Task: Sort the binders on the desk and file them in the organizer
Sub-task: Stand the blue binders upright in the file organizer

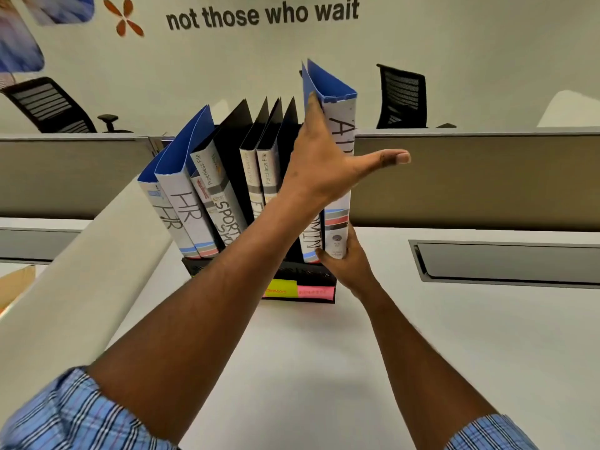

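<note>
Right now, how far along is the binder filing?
Nearly done, it seems. The HR binders, SPORTS binder and several others already stand in the black organizer. In hand: a blue binder, raised beside them, the right hand gripping its bottom, the left hand flat against its side. Left: seat it in the organizer; no loose binder shows on the desk.
</note>
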`<state>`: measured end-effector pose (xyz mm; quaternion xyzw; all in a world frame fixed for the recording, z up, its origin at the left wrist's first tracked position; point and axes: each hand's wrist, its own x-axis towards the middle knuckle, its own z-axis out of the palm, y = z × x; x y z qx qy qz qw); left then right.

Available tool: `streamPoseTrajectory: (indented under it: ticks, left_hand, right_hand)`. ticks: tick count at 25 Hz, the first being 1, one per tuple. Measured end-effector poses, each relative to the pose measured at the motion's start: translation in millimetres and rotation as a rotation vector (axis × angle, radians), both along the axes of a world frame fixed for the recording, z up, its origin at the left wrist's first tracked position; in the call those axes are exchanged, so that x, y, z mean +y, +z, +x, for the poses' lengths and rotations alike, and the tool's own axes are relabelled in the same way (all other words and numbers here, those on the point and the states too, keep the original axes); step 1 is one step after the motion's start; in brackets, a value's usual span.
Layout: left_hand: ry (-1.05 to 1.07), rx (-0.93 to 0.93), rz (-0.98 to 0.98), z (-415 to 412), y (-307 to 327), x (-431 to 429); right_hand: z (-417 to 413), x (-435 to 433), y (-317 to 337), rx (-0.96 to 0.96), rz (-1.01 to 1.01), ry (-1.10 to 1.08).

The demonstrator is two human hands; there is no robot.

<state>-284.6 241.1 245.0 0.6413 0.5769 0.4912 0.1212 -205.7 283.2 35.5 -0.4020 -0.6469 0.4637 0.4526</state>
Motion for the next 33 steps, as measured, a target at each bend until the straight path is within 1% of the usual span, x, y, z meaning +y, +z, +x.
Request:
streamPoseTrajectory:
  ticks: [3, 6, 8, 10, 15, 17, 19, 22, 25, 27, 29, 33]
  left_hand:
    - [0.099, 0.010, 0.029, 3.3, -0.1, 7.5]
    - [0.198, 0.058, 0.098, 4.8, 2.4, 17.2]
    - [0.212, 0.112, 0.123, 4.6, 2.7, 21.7]
    - [0.175, 0.151, 0.110, 4.5, 1.9, 25.8]
    - [0.158, 0.157, 0.114, 1.0, 0.5, 27.3]
    - [0.190, 0.168, 0.087, -5.6, -5.4, 23.6]
    - [0.266, 0.182, 0.028, -12.7, -18.3, 16.5]
    - [0.324, 0.044, -0.152, -16.3, -53.1, 0.2]
    - [0.285, -0.135, -0.273, -24.1, -84.4, -1.5]
    - [0.233, -0.193, -0.279, -31.3, -90.4, 1.9]
    - [0.165, -0.191, -0.271, -37.9, -92.9, 6.2]
    - [0.034, -0.068, -0.312, -47.0, -88.8, 15.1]
  right_hand:
    - [0.4, -0.6, -7.1, 0.027, 0.002, 0.026]
    - [2.4, -1.9, -22.0, -0.004, -0.021, 0.020]
    - [-1.0, -6.6, -31.6, 0.021, -0.011, -0.047]
    - [-8.1, -11.5, -37.6, 0.035, -0.002, -0.136]
    - [-28.4, -27.9, -45.9, 0.033, -0.034, -0.368]
    - [-30.3, -29.5, -45.6, 0.056, -0.058, -0.376]
    - [-28.9, -28.5, -44.2, 0.070, -0.061, -0.363]
    - [-28.0, -27.9, -41.6, 0.090, -0.068, -0.364]
    - [-28.9, -27.0, -38.6, 0.089, -0.099, -0.369]
    - [-28.9, -27.1, -37.4, 0.083, -0.106, -0.364]
    - [-27.6, -26.6, -37.6, 0.087, -0.099, -0.355]
    - [-23.0, -24.1, -35.9, 0.075, -0.112, -0.308]
